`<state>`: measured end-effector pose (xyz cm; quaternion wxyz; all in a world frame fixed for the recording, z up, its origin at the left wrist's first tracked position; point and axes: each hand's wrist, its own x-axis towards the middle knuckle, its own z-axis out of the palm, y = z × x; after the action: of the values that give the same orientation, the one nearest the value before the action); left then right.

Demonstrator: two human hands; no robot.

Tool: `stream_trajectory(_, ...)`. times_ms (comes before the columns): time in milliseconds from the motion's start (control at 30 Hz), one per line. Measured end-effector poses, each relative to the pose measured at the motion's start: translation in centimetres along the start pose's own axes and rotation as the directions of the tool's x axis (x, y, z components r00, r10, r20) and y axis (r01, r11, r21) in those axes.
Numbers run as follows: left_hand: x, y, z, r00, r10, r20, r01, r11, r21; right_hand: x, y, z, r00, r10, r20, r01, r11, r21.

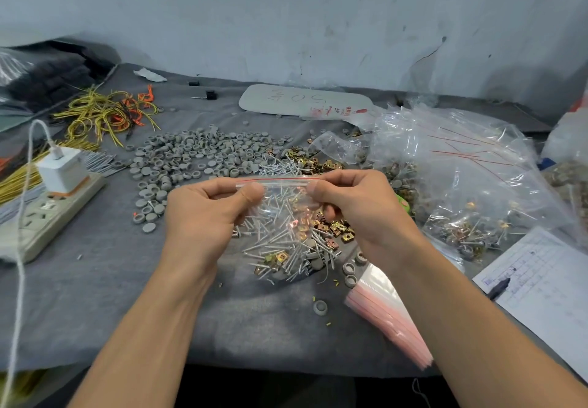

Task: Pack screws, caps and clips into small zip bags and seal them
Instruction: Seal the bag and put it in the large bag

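A small clear zip bag (281, 216) with a red seal line hangs above the grey table, holding screws, brass clips and grey caps. My left hand (206, 210) pinches its top left corner between thumb and fingers. My right hand (353, 204) pinches the top right corner the same way. Behind the bag lie a wide heap of grey caps (191, 156), loose screws (280, 167) and brass clips (311, 161). More clips (337, 228) lie just under my right hand. A stack of flat zip bags (388, 312) lies by my right forearm.
A large clear bag of filled packets (471, 178) stands at the right. A paper form with a pen (541, 283) lies at the front right. At the left sit a power strip with a white charger (54, 191) and yellow and orange ties (108, 115). A white board (302, 100) lies at the back.
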<state>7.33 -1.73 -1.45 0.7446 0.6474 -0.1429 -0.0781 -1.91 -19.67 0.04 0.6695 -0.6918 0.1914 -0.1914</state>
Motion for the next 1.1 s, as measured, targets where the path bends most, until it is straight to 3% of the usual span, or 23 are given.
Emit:
stream_trajectory(267, -0.1, -0.2, 0.0, 0.998, -0.006, -0.063, 0.007, 1.000, 0.025, 0.0, -0.5, -0.3, 0.995, 0.087, 0.058, -0.089, 0.995, 0.034)
stream_trajectory(400, -0.2, -0.7, 0.0, 0.995, 0.000, -0.101, 0.000, 1.000, 0.007, -0.2, -0.3, 0.3, 0.996, 0.061, 0.064, -0.062, 0.998, 0.019)
stream_trajectory(733, -0.7, -0.6, 0.6, 0.993, 0.023, 0.114, -0.024, 1.000, 0.009, -0.2, 0.6, 2.3, 0.988, -0.083, 0.129, 0.082, 0.997, 0.011)
stream_trajectory(1100, -0.7, -0.3, 0.5, 0.991, 0.051, 0.124, -0.050, 0.999, -0.011, -0.1, 1.1, 2.6, 0.988, -0.052, 0.143, 0.058, 0.997, -0.041)
